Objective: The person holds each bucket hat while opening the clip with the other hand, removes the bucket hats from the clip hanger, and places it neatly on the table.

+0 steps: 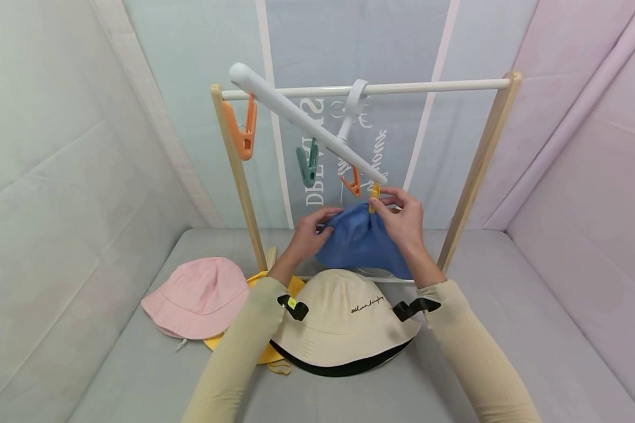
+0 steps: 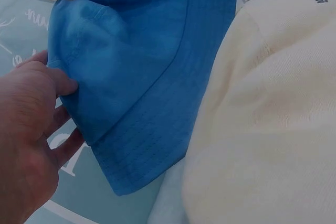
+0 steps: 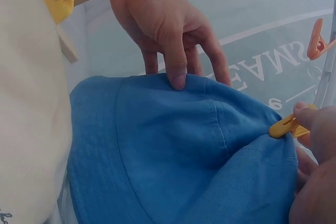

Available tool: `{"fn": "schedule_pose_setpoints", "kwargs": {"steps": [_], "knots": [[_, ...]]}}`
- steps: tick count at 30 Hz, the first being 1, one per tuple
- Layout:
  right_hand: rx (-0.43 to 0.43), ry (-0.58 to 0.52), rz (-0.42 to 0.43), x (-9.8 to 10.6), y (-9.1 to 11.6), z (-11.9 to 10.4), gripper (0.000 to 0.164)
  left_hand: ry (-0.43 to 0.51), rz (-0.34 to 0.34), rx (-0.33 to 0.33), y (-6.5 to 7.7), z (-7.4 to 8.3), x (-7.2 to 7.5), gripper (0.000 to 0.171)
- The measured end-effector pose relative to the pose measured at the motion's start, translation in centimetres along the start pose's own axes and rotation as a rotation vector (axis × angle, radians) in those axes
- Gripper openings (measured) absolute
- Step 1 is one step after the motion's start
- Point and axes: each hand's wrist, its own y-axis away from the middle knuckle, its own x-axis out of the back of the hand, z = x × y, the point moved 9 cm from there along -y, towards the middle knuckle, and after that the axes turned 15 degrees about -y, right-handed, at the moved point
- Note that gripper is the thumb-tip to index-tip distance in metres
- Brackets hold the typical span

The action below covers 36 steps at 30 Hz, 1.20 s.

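Observation:
A blue bucket hat [image 1: 357, 244] hangs below the low end of a white hanger [image 1: 301, 120]. A yellow clothespin [image 3: 284, 126] bites the gathered cloth at its crown. My right hand [image 1: 406, 220] pinches that clothespin between thumb and fingers, close under the hanger's tip. My left hand [image 1: 311, 234] holds the left side of the hat. In the right wrist view the left thumb lies on the near face of the cloth, with the other fingers behind it.
Two orange clothespins [image 1: 246, 132] and a green clothespin [image 1: 308, 164] hang from the tilted hanger, hooked on the rack's white rail [image 1: 434, 87]. In front lie a cream bucket hat [image 1: 338, 329], a pink hat [image 1: 203, 296] and a partly covered yellow hat [image 1: 270, 354].

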Motion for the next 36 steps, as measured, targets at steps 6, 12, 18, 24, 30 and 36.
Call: {"fn": "schedule_pose_setpoints", "kwargs": {"steps": [6,12,18,24,30,36], "knots": [[-0.009,0.003,0.003,0.4,0.1,0.2,0.035,0.001,-0.019,0.003,-0.2,0.0,-0.4,0.045],[-0.034,0.004,-0.044,0.5,0.6,0.5,0.047,0.004,-0.03,0.018,-0.3,0.1,-0.5,0.045],[-0.066,0.06,-0.095,0.9,1.0,1.3,0.051,-0.015,-0.035,0.032,-0.2,0.0,-0.6,0.045],[-0.089,0.145,-0.151,1.5,1.4,2.0,0.056,-0.008,-0.035,0.033,-0.3,0.0,-0.6,0.045],[-0.101,0.217,-0.231,2.1,1.9,2.7,0.065,0.017,-0.051,0.041,-0.3,0.0,-0.6,0.046],[-0.094,0.261,-0.31,2.3,2.5,3.1,0.072,0.044,-0.049,0.045,-0.3,-0.3,-0.5,0.046]]}}
